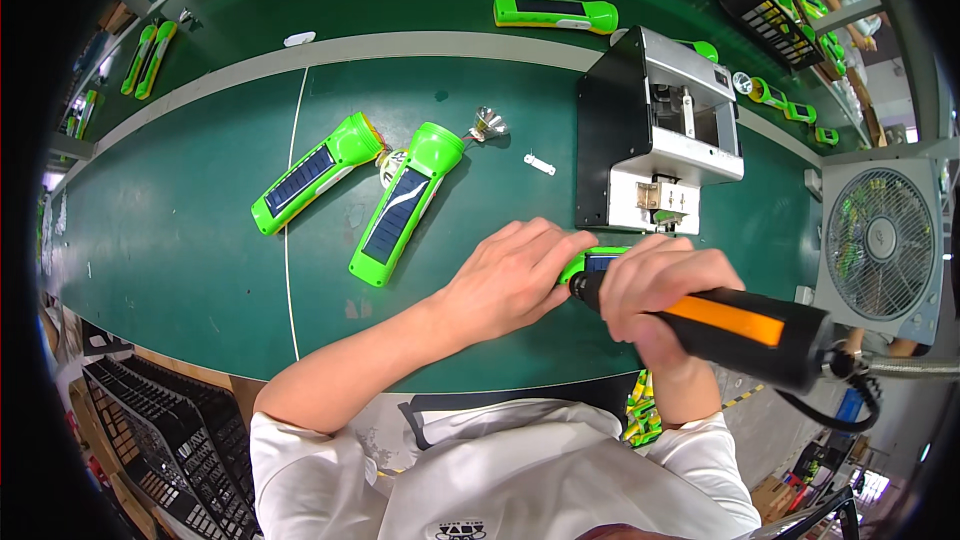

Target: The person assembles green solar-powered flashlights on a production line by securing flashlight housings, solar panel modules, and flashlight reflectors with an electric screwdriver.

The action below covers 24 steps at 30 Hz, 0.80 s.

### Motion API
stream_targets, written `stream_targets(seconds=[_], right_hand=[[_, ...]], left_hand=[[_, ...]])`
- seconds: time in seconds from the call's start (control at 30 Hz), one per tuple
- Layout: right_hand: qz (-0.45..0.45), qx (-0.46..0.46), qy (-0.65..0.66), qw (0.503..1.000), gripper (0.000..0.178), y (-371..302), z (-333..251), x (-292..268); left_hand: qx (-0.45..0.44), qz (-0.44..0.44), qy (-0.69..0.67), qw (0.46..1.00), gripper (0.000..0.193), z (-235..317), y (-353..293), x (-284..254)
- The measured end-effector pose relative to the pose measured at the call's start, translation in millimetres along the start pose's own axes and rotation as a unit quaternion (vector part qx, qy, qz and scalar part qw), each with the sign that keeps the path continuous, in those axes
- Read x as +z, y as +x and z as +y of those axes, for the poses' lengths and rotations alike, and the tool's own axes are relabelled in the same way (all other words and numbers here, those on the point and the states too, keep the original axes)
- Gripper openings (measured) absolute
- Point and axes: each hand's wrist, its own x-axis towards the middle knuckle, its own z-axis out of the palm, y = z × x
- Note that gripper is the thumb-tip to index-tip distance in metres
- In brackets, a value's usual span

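Observation:
My right hand (pixel 665 285) is wrapped around a black electric screwdriver (pixel 800 338) with an orange stripe. Its dark tip end points left, against or just over a green flashlight (pixel 574 268) with a dark solar panel. My left hand (pixel 520 268) grips the left end of that flashlight, fingers pressed together; much of its body is hidden under both hands. Left of them lie two more green flashlights, one (pixel 398 215) with a loose silver reflector (pixel 488 124) on wires at its head, the other (pixel 315 175) with its head opened.
A black and silver machine (pixel 655 130) stands just beyond my hands. A small white strip (pixel 539 165) lies left of it. At right are a grey fan (pixel 880 240) and the screwdriver's cord (pixel 830 420). Another flashlight (pixel 556 14) lies at the back; black crates (pixel 170 420) stand lower left.

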Motion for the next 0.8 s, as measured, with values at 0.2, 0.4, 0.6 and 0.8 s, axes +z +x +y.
stream_targets(seconds=[0.2,0.4,0.6,0.8], right_hand=[[-0.023,0.022,0.066,0.997,0.021,2.1,9.4,8.4],[-0.06,-0.039,0.015,0.997,0.021,11.6,13.2,15.0],[-0.072,-0.036,0.008,0.997,0.02,6.0,17.2,8.2],[-0.056,-0.01,-0.013,0.998,0.016,-6.2,17.3,1.6]], left_hand=[[-0.008,0.007,-0.013,1.0,0.061,-3.8,-3.6,3.7],[-0.005,0.008,-0.027,1.0,0.057,-2.4,-2.7,-0.4],[0.001,0.007,-0.038,0.999,0.059,-2.3,-2.1,2.3],[0.013,0.005,-0.031,0.999,0.061,-0.6,-1.0,3.1]])
